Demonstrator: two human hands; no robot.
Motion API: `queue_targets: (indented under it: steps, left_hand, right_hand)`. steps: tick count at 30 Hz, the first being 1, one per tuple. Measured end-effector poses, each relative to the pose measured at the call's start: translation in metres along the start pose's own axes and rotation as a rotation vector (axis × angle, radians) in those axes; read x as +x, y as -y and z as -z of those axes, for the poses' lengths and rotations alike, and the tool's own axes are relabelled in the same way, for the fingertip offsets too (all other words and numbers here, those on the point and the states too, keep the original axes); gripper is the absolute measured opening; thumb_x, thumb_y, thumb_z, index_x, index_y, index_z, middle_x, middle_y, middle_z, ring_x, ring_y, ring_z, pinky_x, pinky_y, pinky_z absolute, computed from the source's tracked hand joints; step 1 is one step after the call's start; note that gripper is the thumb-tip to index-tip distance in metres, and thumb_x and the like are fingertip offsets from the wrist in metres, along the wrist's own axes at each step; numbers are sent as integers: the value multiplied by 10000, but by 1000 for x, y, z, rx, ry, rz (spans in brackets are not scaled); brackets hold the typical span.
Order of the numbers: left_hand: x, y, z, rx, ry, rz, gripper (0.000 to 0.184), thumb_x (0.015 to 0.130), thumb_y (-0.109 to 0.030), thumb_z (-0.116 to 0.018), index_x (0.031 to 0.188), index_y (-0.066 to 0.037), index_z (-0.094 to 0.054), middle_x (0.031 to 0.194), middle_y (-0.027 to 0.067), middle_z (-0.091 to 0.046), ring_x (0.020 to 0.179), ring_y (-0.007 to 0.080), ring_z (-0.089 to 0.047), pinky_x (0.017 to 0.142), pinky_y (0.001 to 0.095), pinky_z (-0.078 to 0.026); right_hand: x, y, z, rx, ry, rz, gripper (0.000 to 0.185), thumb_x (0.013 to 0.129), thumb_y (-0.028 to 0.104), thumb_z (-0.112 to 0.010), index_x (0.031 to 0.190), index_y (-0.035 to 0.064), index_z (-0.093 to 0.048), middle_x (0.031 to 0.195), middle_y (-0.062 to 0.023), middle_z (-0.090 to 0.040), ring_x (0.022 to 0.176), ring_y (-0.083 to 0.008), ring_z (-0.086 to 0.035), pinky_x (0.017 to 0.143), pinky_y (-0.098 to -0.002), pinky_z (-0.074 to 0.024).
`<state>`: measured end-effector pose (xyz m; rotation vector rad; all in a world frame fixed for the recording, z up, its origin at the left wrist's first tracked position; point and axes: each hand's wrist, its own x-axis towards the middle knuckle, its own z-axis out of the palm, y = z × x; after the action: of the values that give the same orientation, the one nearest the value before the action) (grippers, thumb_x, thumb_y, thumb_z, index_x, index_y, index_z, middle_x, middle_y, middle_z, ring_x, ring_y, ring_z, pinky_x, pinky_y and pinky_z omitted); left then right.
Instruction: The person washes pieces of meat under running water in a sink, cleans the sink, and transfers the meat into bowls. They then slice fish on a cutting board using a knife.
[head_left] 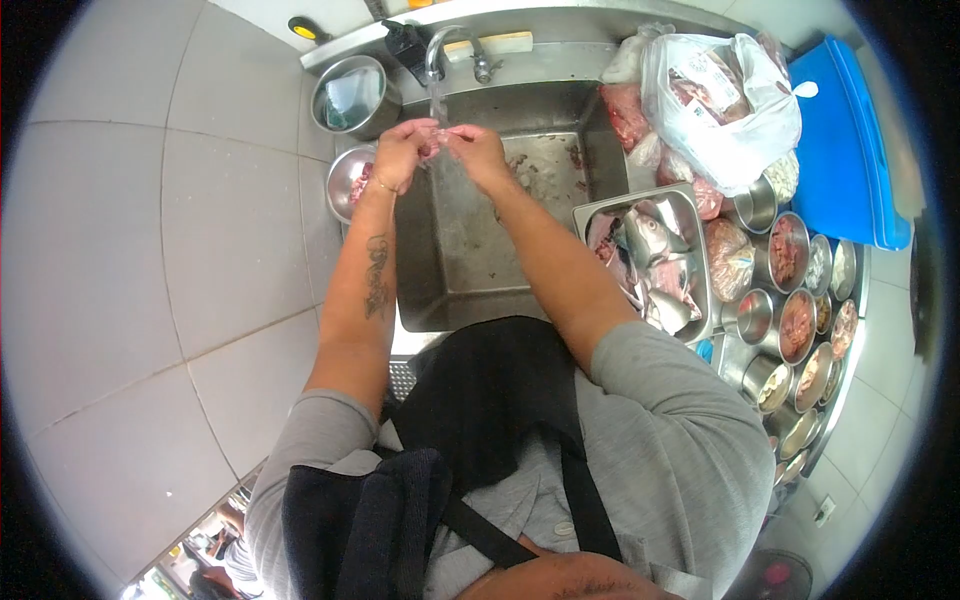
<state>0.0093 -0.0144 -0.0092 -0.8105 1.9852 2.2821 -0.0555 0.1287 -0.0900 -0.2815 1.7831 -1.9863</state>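
My left hand (403,157) and my right hand (477,155) are close together in the water stream below the faucet (437,58). The fingers of both hands are pinched. Something small and pale seems to be between them, too small and blurred to name. Beneath them is the steel sink (470,235), with scattered scraps on its bottom. A small steel bowl (342,186) holding reddish meat pieces stands beside my left wrist.
A steel pan (704,262) of cut fish with heads stands right of the sink. Behind it lies a white plastic bag (745,140) near a blue bin (850,150). Several steel containers with food line the right counter. A steel pot (385,112) stands back left.
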Motion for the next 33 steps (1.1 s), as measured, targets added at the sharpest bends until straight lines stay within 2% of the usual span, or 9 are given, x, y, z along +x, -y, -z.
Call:
queue_targets:
  steps: [5,8,11,13,17,20,22,25,33]
  left_hand:
    - [-7,-7,-9,-123,-7,-8,184,995,-94,-623,1139,13,-667,945,57,-696,773,121,-642,723,262,-556]
    - [-1,-1,-6,-28,-13,-15,178,1007,-91,-601,1158,-5,-640,976,63,-688,845,136,-655,811,281,-570]
    - [-6,-6,-10,30,-16,0,147,1013,-96,-595,1120,-5,-640,962,61,-686,825,133,-646,780,275,-569]
    - [-9,-11,-12,18,29,30,127,1025,-105,-580,1088,-14,-640,942,55,-681,803,127,-636,742,260,-564]
    - [-2,-8,-7,-152,-11,19,114,1034,-118,-567,1057,-35,-642,930,50,-675,788,124,-632,735,259,-560]
    - [-7,-13,-11,-191,-75,48,106,1035,-113,-560,1058,-40,-632,940,55,-673,804,126,-636,744,271,-561]
    - [-5,-11,-8,-170,-56,48,170,1037,-167,-580,1111,-19,-620,952,50,-689,800,122,-647,751,279,-582]
    - [-6,-11,-7,-218,-6,82,184,1035,-156,-579,1140,-10,-618,980,56,-684,813,132,-643,794,291,-580]
    - [-8,-8,1,-290,140,43,222,1055,-143,-521,1191,9,-610,987,77,-682,735,111,-580,689,240,-501]
  right_hand:
    - [0,-8,-1,256,35,55,241,917,215,-738,1057,19,-752,854,-28,-741,719,-101,-631,659,-259,-489]
    - [-9,17,0,288,49,90,217,942,187,-711,1056,4,-734,872,-33,-736,741,-97,-635,667,-244,-496]
    - [-5,35,8,161,44,-31,214,963,202,-688,1019,0,-730,858,-20,-720,736,-84,-618,664,-237,-487]
    - [15,25,11,299,222,-49,239,980,227,-667,1034,2,-727,863,-12,-708,705,-82,-598,645,-241,-481]
    - [8,40,11,365,149,-140,267,989,261,-661,1041,7,-724,874,-11,-703,687,-85,-583,621,-248,-473]
    - [2,36,13,285,206,-137,267,980,250,-682,1089,11,-725,921,-29,-721,727,-93,-610,648,-255,-498]
    - [-5,37,15,279,280,-156,305,974,239,-694,1189,22,-703,1058,-68,-736,918,-131,-658,802,-274,-523]
    - [-4,36,15,257,235,-131,308,942,189,-730,1193,11,-709,1085,-74,-744,950,-139,-673,827,-265,-525]
    - [-9,40,24,122,185,-30,231,949,134,-709,1133,-4,-732,962,-49,-732,810,-100,-615,757,-260,-504]
